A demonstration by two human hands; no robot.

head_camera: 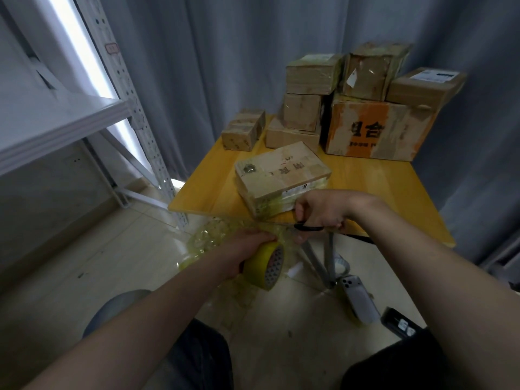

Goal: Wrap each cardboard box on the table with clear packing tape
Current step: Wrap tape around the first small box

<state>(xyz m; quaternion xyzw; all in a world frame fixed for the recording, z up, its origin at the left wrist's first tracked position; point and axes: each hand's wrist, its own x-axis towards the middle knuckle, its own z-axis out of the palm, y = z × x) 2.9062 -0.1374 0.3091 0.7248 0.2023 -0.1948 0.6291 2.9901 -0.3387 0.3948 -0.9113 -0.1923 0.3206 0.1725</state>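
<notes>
Here, the flat box (281,170) lies at the near edge of the bench (380,192), long axis left to right. The left grip (247,249) clasps the tape roll (264,263); the right grip (320,209) holds black scissors (309,228).

The right hand (320,209) covers most of the scissors (309,228) and the near corner of the flat box (281,175). The left hand (247,249) hides part of the tape roll (266,267). The label (433,75) on the far right box (416,94) is too small to read.

The left forearm (140,319) and right forearm (422,263) are bare all the way to the left grip (249,250) and right grip (320,211). Plain black trousers (197,358) cover both thighs at the near edge.
</notes>
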